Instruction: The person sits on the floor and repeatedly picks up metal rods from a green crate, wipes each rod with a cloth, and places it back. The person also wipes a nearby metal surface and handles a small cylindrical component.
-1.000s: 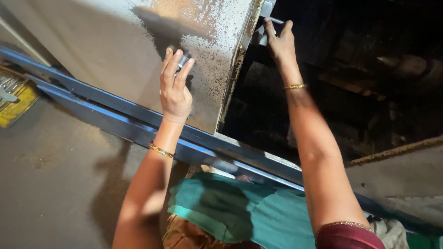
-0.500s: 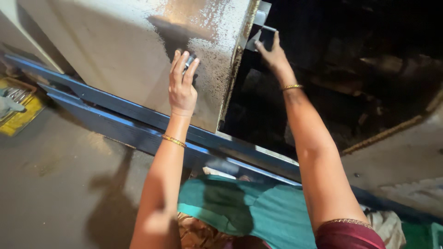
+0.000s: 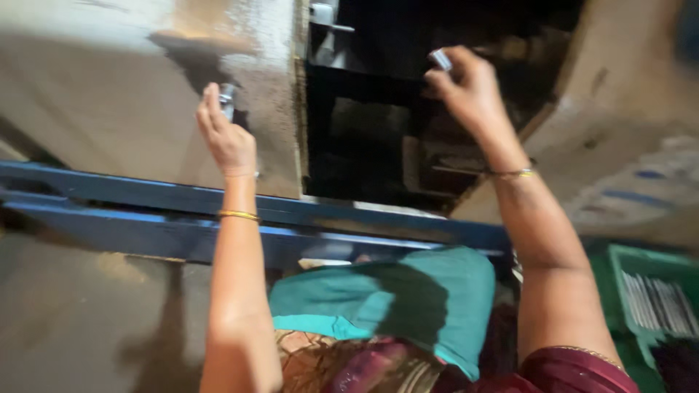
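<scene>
While the left hand (image 3: pixel 227 138) keeps pinching a small shiny metal piece (image 3: pixel 227 99) against the speckled grey metal panel (image 3: pixel 138 87), the right hand (image 3: pixel 470 91) pulls back from the dark opening (image 3: pixel 378 138), gripping another small silver part (image 3: pixel 441 60).

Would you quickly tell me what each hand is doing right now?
Left hand: closed on a small metal piece, against the grey panel.
Right hand: closed on another small metal part, in front of the dark opening.
</scene>
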`<action>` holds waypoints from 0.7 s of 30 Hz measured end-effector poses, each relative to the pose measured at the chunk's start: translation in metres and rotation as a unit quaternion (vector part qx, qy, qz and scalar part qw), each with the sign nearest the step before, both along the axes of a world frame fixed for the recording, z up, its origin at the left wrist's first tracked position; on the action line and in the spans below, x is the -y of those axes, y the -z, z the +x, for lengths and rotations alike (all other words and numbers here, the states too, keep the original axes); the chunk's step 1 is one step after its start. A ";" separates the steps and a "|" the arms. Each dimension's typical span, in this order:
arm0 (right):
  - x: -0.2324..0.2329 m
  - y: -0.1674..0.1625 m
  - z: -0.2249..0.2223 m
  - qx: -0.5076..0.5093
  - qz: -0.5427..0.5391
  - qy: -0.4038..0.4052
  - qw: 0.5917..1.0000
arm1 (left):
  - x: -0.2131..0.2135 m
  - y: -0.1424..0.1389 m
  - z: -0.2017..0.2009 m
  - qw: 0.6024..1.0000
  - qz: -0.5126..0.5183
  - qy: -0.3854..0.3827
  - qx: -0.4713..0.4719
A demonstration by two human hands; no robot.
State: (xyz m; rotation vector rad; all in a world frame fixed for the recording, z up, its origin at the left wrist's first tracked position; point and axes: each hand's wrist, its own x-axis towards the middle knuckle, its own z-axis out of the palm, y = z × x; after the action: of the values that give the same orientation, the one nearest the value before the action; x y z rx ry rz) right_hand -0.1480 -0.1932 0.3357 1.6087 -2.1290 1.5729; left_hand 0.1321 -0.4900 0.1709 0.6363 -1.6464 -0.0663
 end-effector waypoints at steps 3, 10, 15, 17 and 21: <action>-0.088 -0.041 -0.001 -0.253 -0.112 0.049 0.960 | -0.003 0.000 0.000 0.989 0.092 0.100 -0.057; -0.251 -0.094 -0.093 -0.141 0.052 0.503 0.851 | -0.022 -0.004 -0.006 0.995 0.057 -0.001 -0.077; -0.309 -0.093 -0.143 -0.095 0.147 0.579 0.796 | -0.041 -0.010 -0.003 0.981 0.159 0.045 -0.098; -0.313 -0.084 -0.147 -0.078 0.173 0.583 0.790 | -0.047 -0.013 -0.001 0.978 0.168 0.067 -0.105; -0.317 -0.089 -0.147 -0.060 0.198 0.580 0.788 | -0.054 -0.019 -0.001 0.973 0.170 0.088 -0.129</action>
State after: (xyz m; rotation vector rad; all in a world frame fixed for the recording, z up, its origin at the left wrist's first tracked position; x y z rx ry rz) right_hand -0.2954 0.1242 0.4248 0.1252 -2.5633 0.5999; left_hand 0.1310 -0.4358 0.1901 0.7056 -1.4439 -0.5478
